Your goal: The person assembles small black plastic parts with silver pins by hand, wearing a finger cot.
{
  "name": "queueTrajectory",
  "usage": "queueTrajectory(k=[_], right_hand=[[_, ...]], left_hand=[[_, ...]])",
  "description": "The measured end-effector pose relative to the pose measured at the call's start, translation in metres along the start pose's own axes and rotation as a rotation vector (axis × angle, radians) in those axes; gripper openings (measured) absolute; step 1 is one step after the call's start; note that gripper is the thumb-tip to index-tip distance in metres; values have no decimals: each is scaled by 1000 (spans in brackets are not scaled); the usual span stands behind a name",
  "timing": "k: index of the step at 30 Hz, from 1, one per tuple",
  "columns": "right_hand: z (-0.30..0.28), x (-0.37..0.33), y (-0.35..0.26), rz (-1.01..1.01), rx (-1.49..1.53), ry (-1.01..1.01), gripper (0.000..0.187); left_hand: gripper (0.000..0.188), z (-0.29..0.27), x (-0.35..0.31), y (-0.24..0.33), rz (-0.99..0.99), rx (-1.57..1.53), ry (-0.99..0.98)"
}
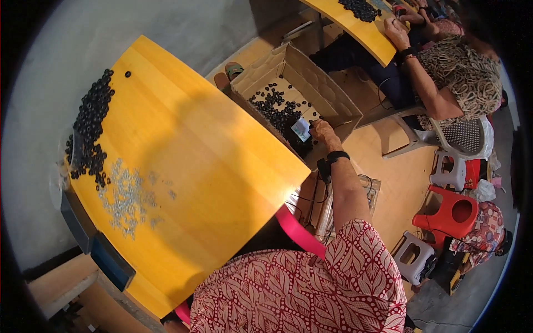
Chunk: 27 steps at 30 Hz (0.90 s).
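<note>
My right hand [325, 133] reaches out to the right of the table, into an open cardboard box [327, 83]. Its fingers are closed at the edge of a dark container with a pale label [301, 129], which sits low in the box. The container's full shape is partly hidden. Small black round pieces [273, 105] lie loose on the box floor around it. My left hand is out of view.
On the yellow table [194, 166], a heap of black ring-like pieces [91, 122] and scattered small silvery pieces [126, 197] lie at the left. Dark bins [111, 261] line its left edge. Another person [444, 77] works at a second yellow table [355, 25]. Stools [444, 208] stand right.
</note>
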State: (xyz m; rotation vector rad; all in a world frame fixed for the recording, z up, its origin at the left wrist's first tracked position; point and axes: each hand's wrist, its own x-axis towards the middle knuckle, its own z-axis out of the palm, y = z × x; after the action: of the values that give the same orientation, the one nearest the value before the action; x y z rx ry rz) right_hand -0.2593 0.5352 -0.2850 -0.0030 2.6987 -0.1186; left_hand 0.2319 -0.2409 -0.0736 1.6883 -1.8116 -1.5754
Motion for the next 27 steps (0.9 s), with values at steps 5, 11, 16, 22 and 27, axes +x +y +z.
queueTrajectory(k=[5,11,16,22,27], right_hand=[[4,36,-27,193,129,-95,38],[20,36,-31,318,206,-201,51],[63,45,-41,394,163,-137,86],[117,55,-36,478,235,-132,72],[119,48,-53,408,479,68,21]], left_hand=[[33,9,-1,33,-36,139,34],[32,-7,-25,60,-118,304,89],[31,-30,-55,72,-201,435,156],[30,-70,-105,80,-325,586,234],[22,-79,-131,86,-192,450,400]])
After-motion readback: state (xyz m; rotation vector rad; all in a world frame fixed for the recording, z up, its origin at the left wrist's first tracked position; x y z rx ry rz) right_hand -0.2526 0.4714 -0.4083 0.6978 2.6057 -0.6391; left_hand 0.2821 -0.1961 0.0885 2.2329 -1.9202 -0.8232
